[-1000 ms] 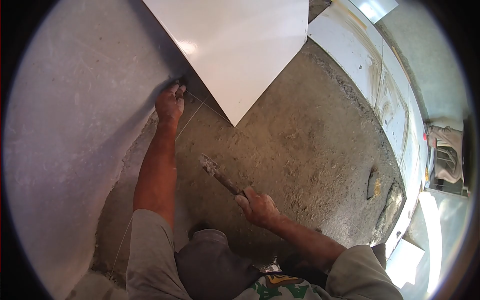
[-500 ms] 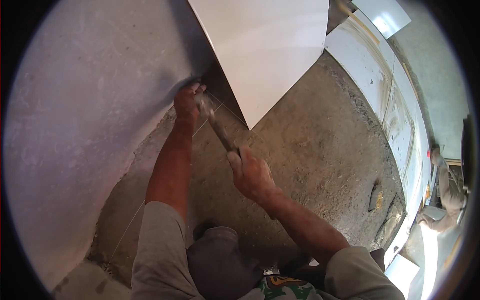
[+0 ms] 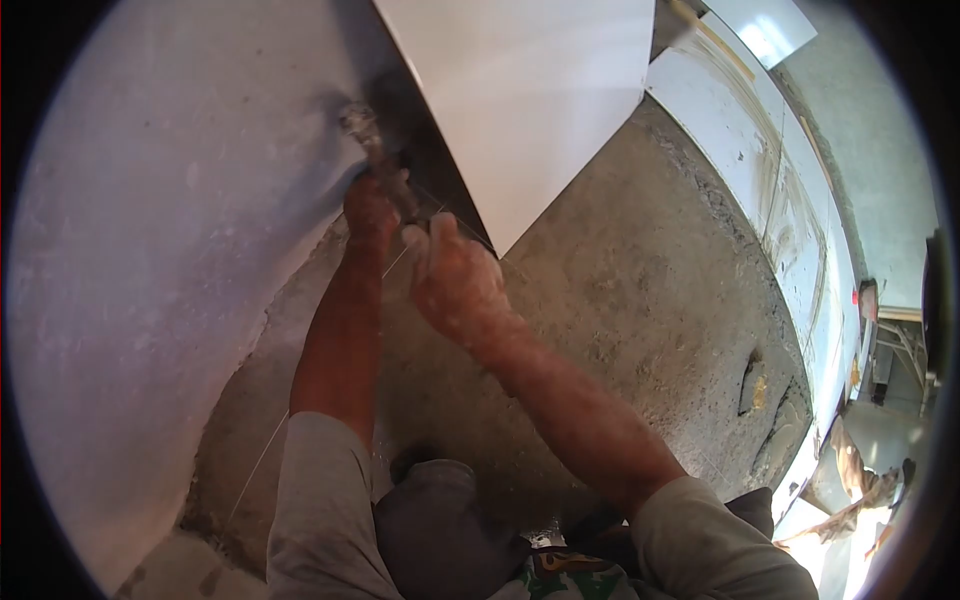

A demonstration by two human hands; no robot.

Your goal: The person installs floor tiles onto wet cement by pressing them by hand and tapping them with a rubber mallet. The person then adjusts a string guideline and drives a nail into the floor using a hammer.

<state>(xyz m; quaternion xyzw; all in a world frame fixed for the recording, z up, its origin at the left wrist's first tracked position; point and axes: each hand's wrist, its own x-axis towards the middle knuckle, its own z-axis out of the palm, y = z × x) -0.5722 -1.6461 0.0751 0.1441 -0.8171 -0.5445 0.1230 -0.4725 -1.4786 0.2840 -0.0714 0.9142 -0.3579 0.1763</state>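
Note:
My right hand (image 3: 455, 275) is wrapped round the handle of a hammer (image 3: 360, 125), which is slightly blurred. The hammer's head is raised beside the pale wall (image 3: 190, 220), beyond my left hand. My left hand (image 3: 371, 208) is at the foot of that wall, its fingers closed and partly behind the hammer handle. Whatever it holds is hidden from me. Close to both hands, a thin string (image 3: 262, 465) runs low over the rough concrete floor (image 3: 610, 300). The corner of a large white panel (image 3: 540, 110) juts down just right of my hands.
Large white slabs (image 3: 745, 150), smeared with brown, lie along the right side. Another pale sheet (image 3: 765, 35) is at the top right. A co-worker (image 3: 860, 490) is partly visible at the lower right edge, beside bright light patches. My knee (image 3: 430, 520) is below my arms.
My right hand has moved up and left, swinging the hammer head up past my left hand. My left hand stays at the wall's foot. The co-worker at right has shifted lower.

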